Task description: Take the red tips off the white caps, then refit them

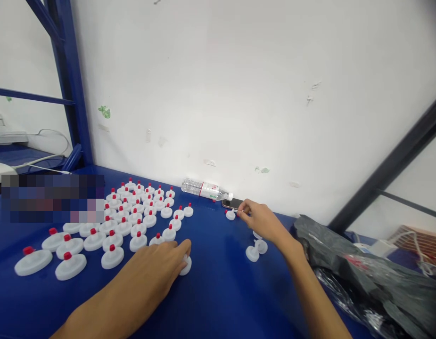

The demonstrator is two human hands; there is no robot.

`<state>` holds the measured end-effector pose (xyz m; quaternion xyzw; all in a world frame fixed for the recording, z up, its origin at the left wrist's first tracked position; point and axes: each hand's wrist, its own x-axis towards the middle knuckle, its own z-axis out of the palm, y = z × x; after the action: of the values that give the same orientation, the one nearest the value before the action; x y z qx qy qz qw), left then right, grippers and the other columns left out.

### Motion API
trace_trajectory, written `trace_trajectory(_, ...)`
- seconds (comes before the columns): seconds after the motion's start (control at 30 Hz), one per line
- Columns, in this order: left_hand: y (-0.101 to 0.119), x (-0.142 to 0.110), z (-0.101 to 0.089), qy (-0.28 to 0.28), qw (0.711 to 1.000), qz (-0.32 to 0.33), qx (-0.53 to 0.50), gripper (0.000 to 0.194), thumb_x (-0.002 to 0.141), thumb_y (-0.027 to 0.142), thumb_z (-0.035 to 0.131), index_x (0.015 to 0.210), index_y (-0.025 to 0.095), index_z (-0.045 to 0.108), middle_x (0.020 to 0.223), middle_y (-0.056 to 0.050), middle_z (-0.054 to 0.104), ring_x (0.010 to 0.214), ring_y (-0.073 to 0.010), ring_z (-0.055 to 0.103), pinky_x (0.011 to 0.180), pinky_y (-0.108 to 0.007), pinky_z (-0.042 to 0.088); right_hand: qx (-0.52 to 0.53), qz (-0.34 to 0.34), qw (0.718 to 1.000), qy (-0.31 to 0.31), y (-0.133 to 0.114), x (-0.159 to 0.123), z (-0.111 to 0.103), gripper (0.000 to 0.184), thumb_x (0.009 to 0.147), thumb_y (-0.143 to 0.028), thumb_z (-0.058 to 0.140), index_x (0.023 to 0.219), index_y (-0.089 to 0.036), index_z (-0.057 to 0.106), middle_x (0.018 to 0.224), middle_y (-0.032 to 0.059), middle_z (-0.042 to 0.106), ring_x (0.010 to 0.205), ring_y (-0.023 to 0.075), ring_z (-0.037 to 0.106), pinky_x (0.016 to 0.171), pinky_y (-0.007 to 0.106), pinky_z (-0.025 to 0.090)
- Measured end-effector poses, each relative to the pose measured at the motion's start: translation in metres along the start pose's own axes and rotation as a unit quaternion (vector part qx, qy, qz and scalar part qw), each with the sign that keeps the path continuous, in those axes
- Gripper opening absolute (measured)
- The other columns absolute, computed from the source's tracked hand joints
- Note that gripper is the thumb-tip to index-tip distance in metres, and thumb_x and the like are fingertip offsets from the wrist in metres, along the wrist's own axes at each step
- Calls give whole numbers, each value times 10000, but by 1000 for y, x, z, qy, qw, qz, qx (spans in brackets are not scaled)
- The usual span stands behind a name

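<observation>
My left hand [163, 261] is closed on a white round lid [186, 266] low over the blue table; its fingers hide the lid's upper part. Farther off, my right hand [258, 219] pinches at a small red cap [238, 214], mostly covered by the fingertips. Just left of those fingertips lies another white lid [230, 215] without a red tip. Below the right wrist, several bare white lids [252, 254] lie close together. A large group of white lids with red caps [112, 257] stands upright to the left of my left hand.
A clear plastic bottle [207, 189] lies on its side by the wall, with a dark phone [233, 203] beside its cap. Grey plastic bags [366, 278] cover the table's right side. Blue frame posts [74, 84] rise at left. White devices and cables [9, 136] are at far left.
</observation>
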<state>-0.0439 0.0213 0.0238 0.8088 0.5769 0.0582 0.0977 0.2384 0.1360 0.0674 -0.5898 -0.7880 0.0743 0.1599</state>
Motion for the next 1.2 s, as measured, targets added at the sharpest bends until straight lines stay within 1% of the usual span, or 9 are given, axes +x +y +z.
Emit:
trace_trajectory(0.1,0,1,-2,33,999,-6,31,322,1042,186,367,1126,230,674,990,-101,773,878,-293,762,667,-340,454,59,-42,997,11,-31,-4,5,140,1040,-319,561,1049,-244,679,1022,23,779,841,179,717,721,272,483)
trace_trajectory(0.2,2,-3,-5,41,999,-15,30,352,1072,272,373,1134,209,713,1024,-131,783,902,-305,767,737,-373,514,221,-121,968,-5,-59,-11,17,128,988,-339,666,946,-222,700,920,23,769,791,178,710,723,284,509)
trace_trajectory(0.4,-15,-34,15,44,999,-20,25,334,1038,395,477,1106,289,786,1085,-107,803,974,-356,760,855,-481,548,386,-185,883,-191,-91,-28,34,231,866,-448,839,904,-229,774,902,4,801,828,183,740,723,258,536)
trace_trajectory(0.5,-33,-46,36,95,995,13,-23,312,1001,471,559,1231,372,745,1093,-59,809,974,-310,762,903,-412,545,388,-194,877,-206,-93,-30,38,223,867,-453,837,897,-236,791,899,-2,809,844,183,750,741,252,532)
trace_trajectory(0.6,-44,-49,48,102,994,24,-33,370,995,498,567,1315,377,708,1087,-62,806,964,-298,759,912,-387,548,399,-184,870,-225,-91,-28,42,234,860,-455,844,894,-229,795,863,1,804,812,176,747,714,243,528)
trace_trajectory(0.8,-33,-56,51,115,993,22,2,454,1014,497,534,1447,393,620,1246,-82,773,1080,-340,723,990,-471,520,436,-162,850,-246,-88,-25,47,270,827,-464,876,898,-217,790,821,2,786,752,154,716,668,230,518)
trace_trajectory(0.9,-30,-58,50,102,994,18,18,462,1030,501,499,1475,423,593,1306,-76,752,1154,-365,696,1009,-527,498,441,-154,848,-252,-87,-26,47,292,831,-485,867,901,-211,790,815,9,784,738,153,709,674,239,525)
trace_trajectory(1.07,-35,-52,43,24,1000,-1,7,507,1023,457,506,1527,427,553,1307,-89,752,1138,-373,712,984,-571,511,458,-154,833,-269,-83,-21,49,311,814,-495,875,900,-204,806,895,38,812,809,179,738,747,270,546)
trace_trajectory(1.2,-33,-50,41,23,1000,-18,6,543,1009,475,524,1544,390,550,1352,-110,730,1190,-372,697,1021,-558,502,451,-168,845,-232,-78,-16,54,249,832,-437,871,901,-203,820,883,35,813,832,189,745,784,274,538)
